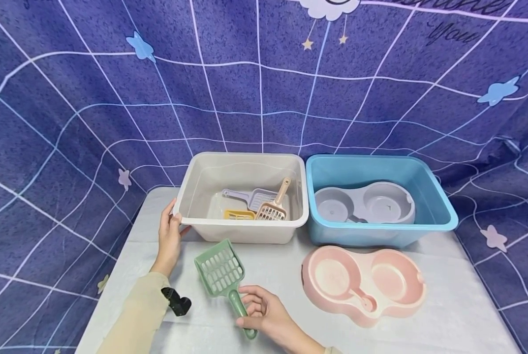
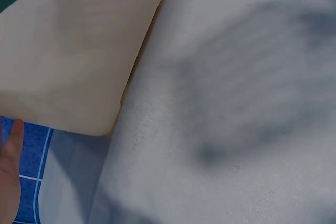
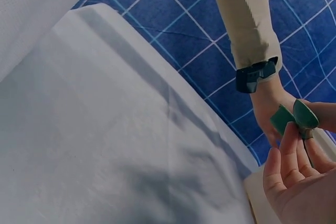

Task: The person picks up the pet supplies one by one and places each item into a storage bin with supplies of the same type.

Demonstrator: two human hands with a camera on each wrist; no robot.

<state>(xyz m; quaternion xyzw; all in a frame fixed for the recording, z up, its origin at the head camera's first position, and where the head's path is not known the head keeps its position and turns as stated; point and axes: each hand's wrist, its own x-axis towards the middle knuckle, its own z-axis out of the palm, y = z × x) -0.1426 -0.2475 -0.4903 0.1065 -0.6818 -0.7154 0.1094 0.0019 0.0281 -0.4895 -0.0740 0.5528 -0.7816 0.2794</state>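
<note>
My right hand (image 1: pixel 265 314) holds a green litter scoop (image 1: pixel 215 287) by its handle, its slotted head tilted up toward the back left. In the right wrist view the fingertips (image 3: pixel 290 148) meet the green handle end (image 3: pixel 304 116). At the left, my left hand (image 1: pixel 170 238) grips the front left corner of a light grey litter box (image 1: pixel 241 233), thumb at the rim and fingers along the outer side. Inside that box lie a lilac scoop (image 1: pixel 259 196), a beige scoop (image 1: pixel 271 211) and a yellow scoop (image 1: pixel 239 215), the last partly hidden by the front wall.
A blue litter box (image 1: pixel 357 235) stands right beside the grey one, with a grey-lilac double pet bowl (image 1: pixel 357 196) inside. In front of it a pink double bowl (image 1: pixel 364 275) lies on the white-covered table (image 1: pixel 458 305). Patterned blue cloth (image 1: pixel 228 88) hangs behind.
</note>
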